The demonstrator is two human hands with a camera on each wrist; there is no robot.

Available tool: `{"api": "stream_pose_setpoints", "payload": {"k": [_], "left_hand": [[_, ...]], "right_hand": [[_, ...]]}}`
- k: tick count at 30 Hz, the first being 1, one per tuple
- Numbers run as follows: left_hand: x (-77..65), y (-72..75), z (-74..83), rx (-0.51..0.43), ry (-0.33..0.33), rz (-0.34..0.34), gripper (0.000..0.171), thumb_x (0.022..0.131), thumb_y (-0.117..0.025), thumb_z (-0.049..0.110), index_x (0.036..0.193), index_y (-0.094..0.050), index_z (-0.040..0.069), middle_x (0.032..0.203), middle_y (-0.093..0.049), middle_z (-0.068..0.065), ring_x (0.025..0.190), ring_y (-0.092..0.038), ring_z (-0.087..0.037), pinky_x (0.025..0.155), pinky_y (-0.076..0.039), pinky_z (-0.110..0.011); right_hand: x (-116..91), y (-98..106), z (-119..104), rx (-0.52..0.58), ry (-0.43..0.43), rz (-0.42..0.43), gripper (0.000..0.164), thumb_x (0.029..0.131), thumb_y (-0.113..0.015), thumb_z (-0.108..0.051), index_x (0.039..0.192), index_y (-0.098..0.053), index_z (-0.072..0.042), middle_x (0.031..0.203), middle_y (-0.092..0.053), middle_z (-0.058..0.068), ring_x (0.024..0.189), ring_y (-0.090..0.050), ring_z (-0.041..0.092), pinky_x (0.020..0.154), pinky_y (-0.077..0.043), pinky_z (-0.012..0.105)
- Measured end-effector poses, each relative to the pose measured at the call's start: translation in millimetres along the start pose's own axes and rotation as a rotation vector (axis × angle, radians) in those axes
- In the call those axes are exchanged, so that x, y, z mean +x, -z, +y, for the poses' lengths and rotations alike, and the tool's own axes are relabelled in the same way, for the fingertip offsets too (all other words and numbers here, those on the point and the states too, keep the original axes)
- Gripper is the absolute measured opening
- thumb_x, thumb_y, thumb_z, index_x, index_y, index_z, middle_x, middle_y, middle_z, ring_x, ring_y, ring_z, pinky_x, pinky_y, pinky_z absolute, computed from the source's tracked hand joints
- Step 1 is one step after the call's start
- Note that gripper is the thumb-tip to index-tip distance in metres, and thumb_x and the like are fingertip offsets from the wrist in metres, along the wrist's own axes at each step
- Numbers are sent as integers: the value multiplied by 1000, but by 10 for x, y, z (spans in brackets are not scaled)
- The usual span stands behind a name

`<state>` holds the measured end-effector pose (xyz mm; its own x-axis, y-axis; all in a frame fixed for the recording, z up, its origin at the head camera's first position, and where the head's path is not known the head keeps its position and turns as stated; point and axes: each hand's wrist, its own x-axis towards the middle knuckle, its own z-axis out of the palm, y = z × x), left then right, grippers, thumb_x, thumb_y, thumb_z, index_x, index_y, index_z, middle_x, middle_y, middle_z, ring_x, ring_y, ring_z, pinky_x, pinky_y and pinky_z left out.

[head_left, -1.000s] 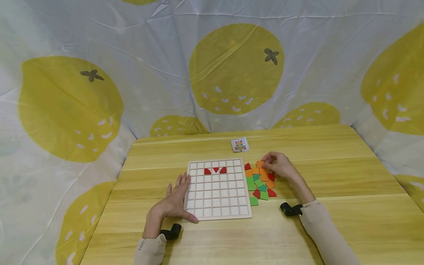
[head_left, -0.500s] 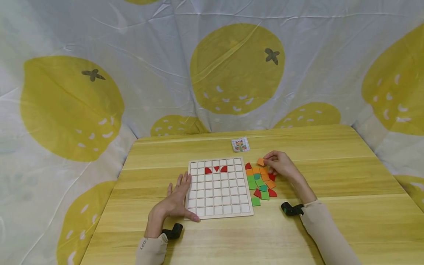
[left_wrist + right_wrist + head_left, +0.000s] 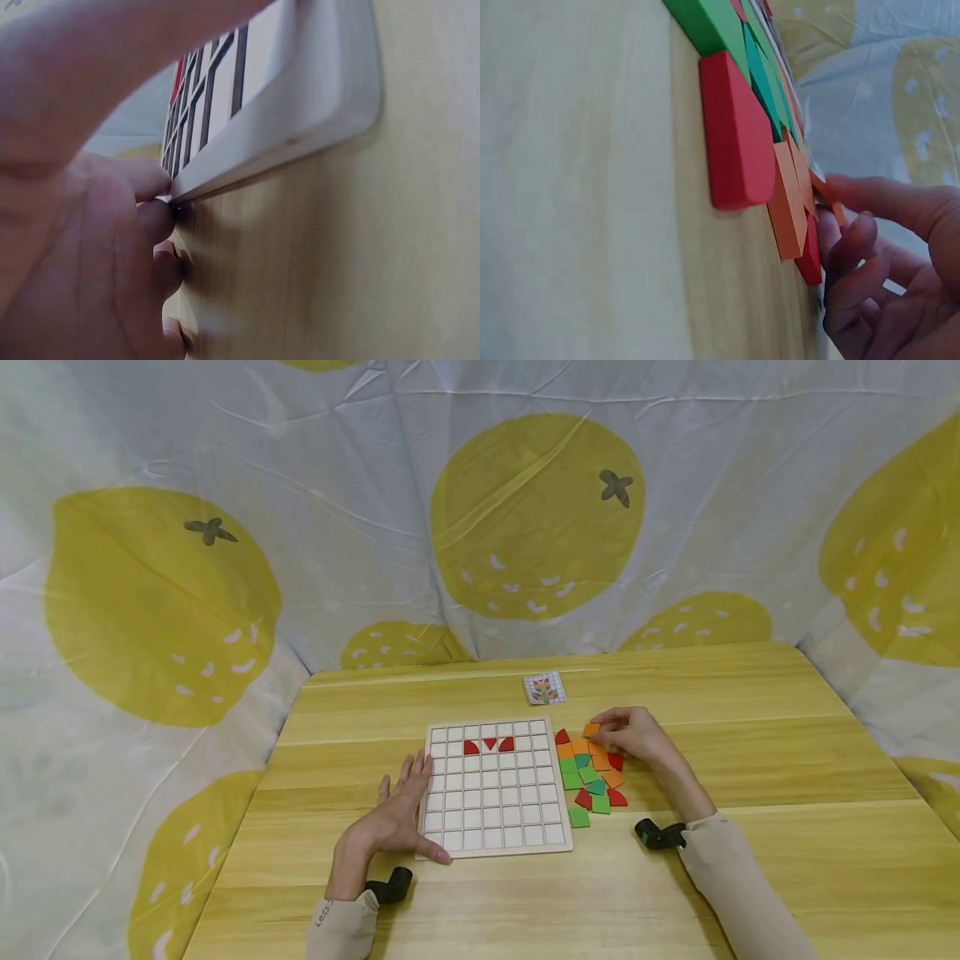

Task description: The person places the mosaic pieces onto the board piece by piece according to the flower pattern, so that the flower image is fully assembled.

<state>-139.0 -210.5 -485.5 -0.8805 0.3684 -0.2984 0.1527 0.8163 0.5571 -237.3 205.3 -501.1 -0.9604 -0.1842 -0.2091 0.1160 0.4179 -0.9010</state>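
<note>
My right hand (image 3: 633,732) pinches an orange tile (image 3: 592,729) between thumb and fingertips at the far end of a loose heap of coloured tiles. In the right wrist view the same orange tile (image 3: 829,201) sits tilted between the fingers. A square wooden grid board (image 3: 492,817) lies left of the heap. On its second row are a red triangle (image 3: 490,743) and two red rounded pieces, one on each side. My left hand (image 3: 400,814) spreads along the board's left edge, thumb at the near left corner. The left wrist view shows the fingers touching the board's side (image 3: 247,161).
Green tiles (image 3: 579,817), teal, orange and red pieces (image 3: 617,797) crowd the board's right side, some overlapping. Behind the board lies a small pattern card (image 3: 543,687). Black wrist devices (image 3: 658,834) sit at both cuffs. A lemon-print cloth (image 3: 536,518) hangs behind the table.
My right hand has raised and tilted the orange tile at the heap's far end, then dipped slightly with it. The left hand keeps its place on the board.
</note>
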Motion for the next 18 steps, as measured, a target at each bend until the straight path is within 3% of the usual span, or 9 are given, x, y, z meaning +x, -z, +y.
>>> {"api": "stream_pose_setpoints", "payload": {"k": [7, 12, 18], "left_hand": [[-1, -8, -10, 2, -1, -3, 156, 58, -100, 47, 165, 3, 3, 174, 14, -16, 161, 15, -38, 125, 14, -66], [2, -14, -31, 4, -8, -5, 156, 57, -100, 48, 165, 4, 3, 174, 15, -16, 161, 15, -38, 125, 14, -67], [6, -6, -31, -10, -14, -5, 156, 58, -100, 48, 165, 4, 4, 174, 14, -16, 161, 16, -38, 125, 15, -67]], "right_hand": [[20, -20, 23, -10, 16, 41, 33, 93, -76, -7, 123, -70, 6, 90, -74, 12, 60, -56, 11, 53, -47, 20], [29, -6, 39, 5, 43, 41, 34, 94, -74, -5, 125, -68, 8, 95, -77, 21, 59, -57, 12, 54, -49, 22], [18, -19, 3, -73, 76, 66, 32, 94, -76, -10, 121, -72, 5, 100, -78, 22, 70, -64, 10, 59, -50, 21]]}}
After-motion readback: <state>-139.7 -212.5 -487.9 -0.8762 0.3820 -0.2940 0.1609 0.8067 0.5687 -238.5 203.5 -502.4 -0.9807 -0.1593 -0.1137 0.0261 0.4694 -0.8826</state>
